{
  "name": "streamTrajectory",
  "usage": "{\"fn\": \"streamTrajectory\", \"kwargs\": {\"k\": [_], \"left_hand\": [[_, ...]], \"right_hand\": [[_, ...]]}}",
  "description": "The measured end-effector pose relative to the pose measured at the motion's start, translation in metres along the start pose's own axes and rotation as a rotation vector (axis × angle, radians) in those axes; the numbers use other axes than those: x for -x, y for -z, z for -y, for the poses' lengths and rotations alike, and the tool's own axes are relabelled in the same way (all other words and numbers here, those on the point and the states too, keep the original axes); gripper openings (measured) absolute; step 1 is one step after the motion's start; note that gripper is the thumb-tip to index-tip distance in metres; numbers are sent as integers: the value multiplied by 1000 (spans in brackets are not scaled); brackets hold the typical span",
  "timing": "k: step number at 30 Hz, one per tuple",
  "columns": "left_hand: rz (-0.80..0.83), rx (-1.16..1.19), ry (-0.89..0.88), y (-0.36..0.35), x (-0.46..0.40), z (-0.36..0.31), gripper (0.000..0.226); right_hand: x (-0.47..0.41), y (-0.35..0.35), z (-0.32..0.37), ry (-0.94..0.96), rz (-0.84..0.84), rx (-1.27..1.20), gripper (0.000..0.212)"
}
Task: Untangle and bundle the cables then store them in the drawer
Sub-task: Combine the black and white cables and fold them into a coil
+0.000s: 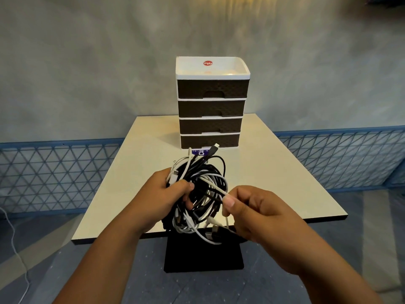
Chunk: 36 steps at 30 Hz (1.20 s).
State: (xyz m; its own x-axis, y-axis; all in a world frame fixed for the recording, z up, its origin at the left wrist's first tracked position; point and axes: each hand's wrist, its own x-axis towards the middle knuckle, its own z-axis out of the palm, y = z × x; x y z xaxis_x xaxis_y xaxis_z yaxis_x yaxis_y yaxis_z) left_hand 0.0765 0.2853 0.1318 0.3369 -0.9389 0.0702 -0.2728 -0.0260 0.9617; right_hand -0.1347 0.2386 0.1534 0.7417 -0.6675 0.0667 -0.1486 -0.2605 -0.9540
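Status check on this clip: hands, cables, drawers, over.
Left hand grips the cable tangle. Right hand pinches one white cable, drawn out of the knot. Drawer unit on table, all four drawers closed. Nothing bundled.

Two hands are in view: the left hand [161,191] grips one tangle of cables [202,194], and the right hand [255,212] pinches one white cable [213,183] of it. How many cables make up the tangle cannot be told; both black and white ones show. Beyond the hands stands one drawer unit [211,104] with four dark drawers, on one table [274,172]. One purple card [199,152] lies just beyond the tangle.
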Motion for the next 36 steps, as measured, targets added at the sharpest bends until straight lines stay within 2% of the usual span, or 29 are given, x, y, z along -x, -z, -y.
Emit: {"fn": "streamTrajectory", "kwargs": {"k": [6,10,14,16,19,22,24,25,30,33,36], "left_hand": [[-101,90,20,10,-6,2,24],[-106,113,-24,17,-10,-1,23],[-111,212,-61,12,-12,-6,21],[-65,237,-77,12,-12,-9,21],[102,257,-122,22,-10,-16,24],[277,276,-176,29,-6,-24,25],[375,306,-225,29,-2,-32,27],[421,335,-249,28,0,-37,27],[602,488,-267,11,6,-59,21],[683,543,-244,0,7,-65,19],[766,633,-183,-5,3,-64,17]], "right_hand": [[10,14,13,112,10,401,26],[20,28,21,121,26,590,52],[32,35,32,162,108,714,39],[33,43,36,158,126,792,37],[27,67,37,180,76,897,29],[9,95,19,386,-127,1208,32],[-4,105,2,442,-246,1271,21],[-11,106,-4,461,-285,1260,18],[-37,94,-23,528,-458,1007,31],[-45,69,-19,451,-475,582,42],[-46,44,-12,338,-303,10,42]]}}
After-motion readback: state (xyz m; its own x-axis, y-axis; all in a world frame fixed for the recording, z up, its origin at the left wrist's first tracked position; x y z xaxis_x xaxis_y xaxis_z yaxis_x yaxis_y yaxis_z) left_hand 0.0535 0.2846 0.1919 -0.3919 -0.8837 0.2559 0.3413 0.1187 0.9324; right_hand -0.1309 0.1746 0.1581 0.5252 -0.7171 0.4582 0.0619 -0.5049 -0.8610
